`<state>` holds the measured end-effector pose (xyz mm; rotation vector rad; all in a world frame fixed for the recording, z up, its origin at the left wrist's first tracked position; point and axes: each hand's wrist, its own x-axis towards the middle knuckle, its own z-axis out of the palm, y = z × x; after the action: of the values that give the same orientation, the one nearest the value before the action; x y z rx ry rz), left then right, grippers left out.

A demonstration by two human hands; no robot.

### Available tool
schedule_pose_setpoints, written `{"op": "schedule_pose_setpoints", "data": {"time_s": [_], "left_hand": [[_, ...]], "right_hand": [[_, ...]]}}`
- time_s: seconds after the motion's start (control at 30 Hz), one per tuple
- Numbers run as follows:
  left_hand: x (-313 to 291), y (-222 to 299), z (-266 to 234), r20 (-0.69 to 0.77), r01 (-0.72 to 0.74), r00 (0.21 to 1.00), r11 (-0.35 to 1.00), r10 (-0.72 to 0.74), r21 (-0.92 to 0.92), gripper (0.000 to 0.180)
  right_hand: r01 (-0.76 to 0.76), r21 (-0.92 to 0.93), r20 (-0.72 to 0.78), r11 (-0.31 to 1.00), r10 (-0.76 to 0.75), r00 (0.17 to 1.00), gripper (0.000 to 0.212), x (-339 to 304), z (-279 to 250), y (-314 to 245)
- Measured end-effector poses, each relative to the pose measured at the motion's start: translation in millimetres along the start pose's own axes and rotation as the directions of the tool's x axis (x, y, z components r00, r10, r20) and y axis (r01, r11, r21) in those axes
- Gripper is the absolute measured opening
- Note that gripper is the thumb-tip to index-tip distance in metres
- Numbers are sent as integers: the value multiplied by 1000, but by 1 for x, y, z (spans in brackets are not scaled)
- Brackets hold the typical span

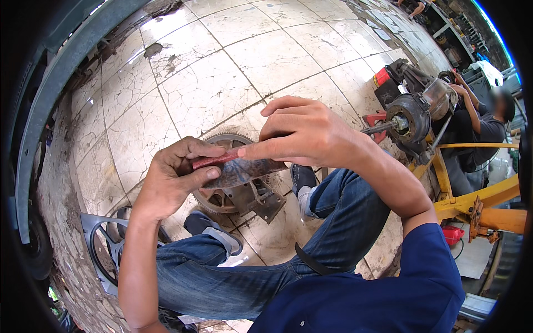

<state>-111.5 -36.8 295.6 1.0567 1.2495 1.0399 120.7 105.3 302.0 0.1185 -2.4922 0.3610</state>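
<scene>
Above the floor, my left hand (179, 172) pinches a red strip (217, 160) and a dark, stained, flat blade-like piece (240, 172) between thumb and fingers. My right hand (302, 133) comes over from the right, its fingertips closed on the strip's right end; the other fingers are curled loosely above. Whether the strip and the dark piece are joined, I cannot tell. Below them a large toothed metal wheel (223, 206) lies flat on the floor, partly hidden by my hands. A metal block with a flat plate (266, 206) rests against its near right side.
Cracked white floor tiles (222, 77) spread ahead. Left stands a grey metal frame (34, 127); a grey spoked part (102, 250) lies near my left arm. At right are a greasy axle and drum assembly (408, 114), a yellow steel frame (477, 197) and a seated person (483, 125).
</scene>
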Motion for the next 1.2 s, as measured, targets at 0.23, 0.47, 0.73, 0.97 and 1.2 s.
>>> {"op": "schedule_pose_setpoints", "data": {"time_s": [0.23, 0.47, 0.73, 0.97, 1.2], "left_hand": [[3, 1, 7, -54, -74, 996, 997, 75, 12, 24], [2, -2, 9, -131, -125, 981, 985, 140, 115, 21], [1, -2, 5, -112, -112, 986, 986, 126, 121, 22], [0, 4, 7, -66, -61, 996, 995, 67, 84, 18], [1, 3, 2, 7, -77, 997, 975, 77, 209, 21]], "right_hand": [[54, -126, 1, 991, -54, 999, 45, 0, -1, -1], [42, -155, -5, 987, -43, 999, 43, -1, 0, -2], [11, -74, -20, 997, -12, 1000, 43, 0, 0, -2], [30, -71, 26, 997, -28, 999, 43, -1, -3, -3], [-64, 64, 148, 996, 54, 988, 35, -3, -3, 0]]}}
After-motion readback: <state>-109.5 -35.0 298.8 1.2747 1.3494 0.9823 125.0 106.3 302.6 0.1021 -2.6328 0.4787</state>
